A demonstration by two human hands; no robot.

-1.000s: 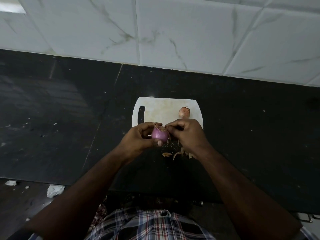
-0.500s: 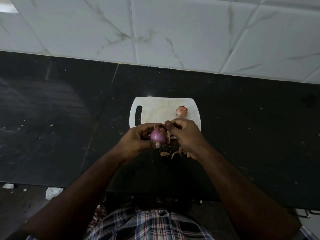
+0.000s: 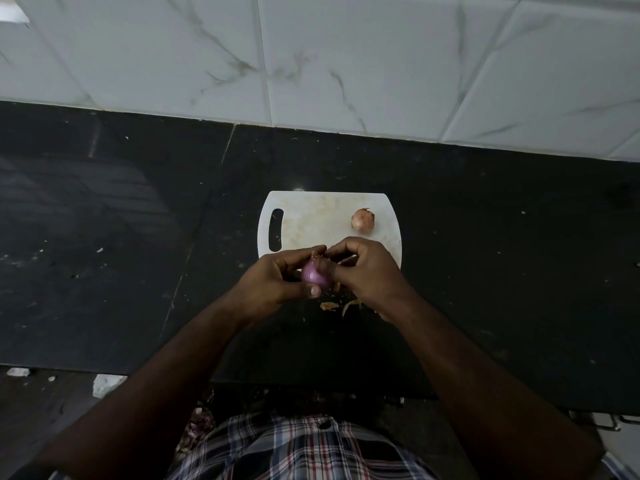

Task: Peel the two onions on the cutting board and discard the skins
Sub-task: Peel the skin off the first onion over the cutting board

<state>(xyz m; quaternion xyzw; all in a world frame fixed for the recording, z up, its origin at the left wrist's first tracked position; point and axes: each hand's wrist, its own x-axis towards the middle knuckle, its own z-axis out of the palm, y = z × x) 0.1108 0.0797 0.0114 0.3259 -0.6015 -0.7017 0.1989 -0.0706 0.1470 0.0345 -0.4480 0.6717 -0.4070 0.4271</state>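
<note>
Turned a little since a sec ago, the purple onion (image 3: 314, 274) now shows more bare, glossy side between both hands, while the right thumb has slid up toward its dry tip; board and second onion sit as before in the head view.

Nearest the camera: a plaid shirt (image 3: 294, 448) at bottom edge, w/ both forearms reaching fwd over the dark countertop (image 3: 121, 237). Scraps of white paper (image 3: 107, 385) lie on the floor at lower left, just off the counter's front edge.

Mid-frame: left hand (image 3: 273, 284) grips the purple onion, fingers curled over its far side, thumb pressed on its near side. Right hand (image 3: 367, 271) is curled tight against the onion's right side, fingertips pinching at the papery tip; whether a strip of skin is actually caught betw. them can't be told. The onion is held just above the counter, at the near edge of the cutting board (image 3: 318, 216).

Loose skins (image 3: 341, 304) lie on the counter directly below the hands, near the right wrist.

Farther back: the white board, handle slot at left, lies flat. An unpeeled onion (image 3: 363, 220), tan skin on, rests on its right half, apart from the hands.

Beyond: marbled white wall tiles (image 3: 346, 57).
</note>
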